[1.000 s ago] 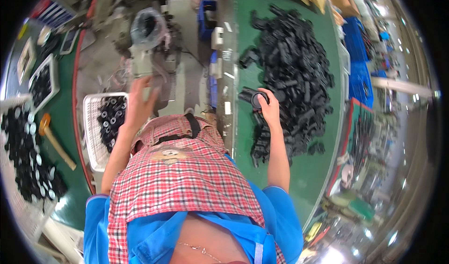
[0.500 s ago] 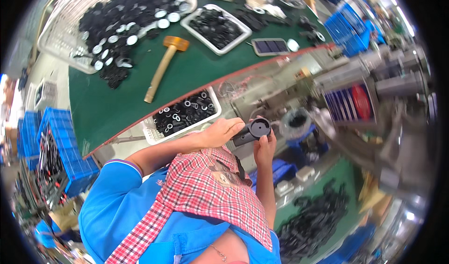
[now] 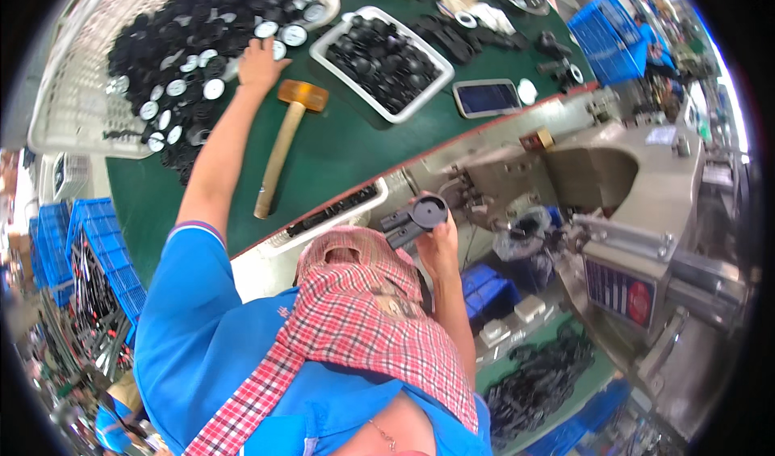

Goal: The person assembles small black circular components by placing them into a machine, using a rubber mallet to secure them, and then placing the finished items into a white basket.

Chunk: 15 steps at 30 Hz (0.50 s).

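My left hand (image 3: 260,67) reaches over the green table to a heap of black round caps (image 3: 190,44), some with white faces. Its fingers are stretched out, thumb apart, right beside a white-faced cap (image 3: 278,50); whether the fingertips touch it I cannot tell. In front of my apron, my right hand (image 3: 441,250) grips a black plastic part (image 3: 402,228) with a round hollow cup at one end and a two-pronged arm at the other. The cup faces up. Some of my right fingers are hidden beneath the part.
A wooden-handled mallet (image 3: 280,157) lies on the green table (image 3: 347,153). Beside it stand a white tray (image 3: 397,119) of black knobs and a phone (image 3: 488,98). A grey machine (image 3: 646,173) is at the right. Blue crates (image 3: 113,250) stand at the left.
My left hand has left the black plastic part and moved far and left to the caps. My right hand keeps the part, now slightly further left.
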Each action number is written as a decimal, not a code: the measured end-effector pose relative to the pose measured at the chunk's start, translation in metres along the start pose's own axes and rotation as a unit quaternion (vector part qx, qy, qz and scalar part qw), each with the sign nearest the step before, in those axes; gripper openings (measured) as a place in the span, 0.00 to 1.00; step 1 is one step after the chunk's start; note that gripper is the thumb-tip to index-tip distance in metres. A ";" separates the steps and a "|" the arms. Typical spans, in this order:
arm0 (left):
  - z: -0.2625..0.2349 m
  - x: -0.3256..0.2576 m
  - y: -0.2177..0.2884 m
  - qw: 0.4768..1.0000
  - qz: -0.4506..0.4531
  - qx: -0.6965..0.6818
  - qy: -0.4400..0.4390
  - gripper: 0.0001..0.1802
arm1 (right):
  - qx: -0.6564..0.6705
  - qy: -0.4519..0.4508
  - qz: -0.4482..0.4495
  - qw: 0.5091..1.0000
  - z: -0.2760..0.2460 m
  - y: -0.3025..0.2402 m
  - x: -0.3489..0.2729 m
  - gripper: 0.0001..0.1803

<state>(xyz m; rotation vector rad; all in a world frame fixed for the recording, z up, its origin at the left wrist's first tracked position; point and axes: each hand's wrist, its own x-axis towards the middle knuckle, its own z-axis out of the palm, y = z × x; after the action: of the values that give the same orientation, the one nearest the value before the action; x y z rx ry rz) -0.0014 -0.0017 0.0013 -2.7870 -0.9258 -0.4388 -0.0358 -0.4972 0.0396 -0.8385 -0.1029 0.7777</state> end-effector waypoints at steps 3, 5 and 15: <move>0.005 0.007 0.004 0.995 -0.025 -0.075 0.058 0.34 | -0.023 0.014 -0.017 0.999 -0.011 -0.008 0.002 0.47; -0.044 -0.015 0.041 0.961 -0.027 -0.274 0.007 0.32 | -0.022 0.031 -0.037 0.999 -0.012 -0.019 -0.003 0.48; -0.207 -0.179 0.221 0.642 0.445 -0.584 -0.223 0.37 | -0.239 -0.024 -0.085 0.967 -0.029 -0.052 -0.024 0.34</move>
<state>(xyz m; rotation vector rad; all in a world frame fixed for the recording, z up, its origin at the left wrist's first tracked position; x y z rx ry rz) -0.0501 -0.3288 0.1216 -3.9448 1.3616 -0.1413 -0.0123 -0.5523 0.0613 -1.2497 -0.4136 0.6178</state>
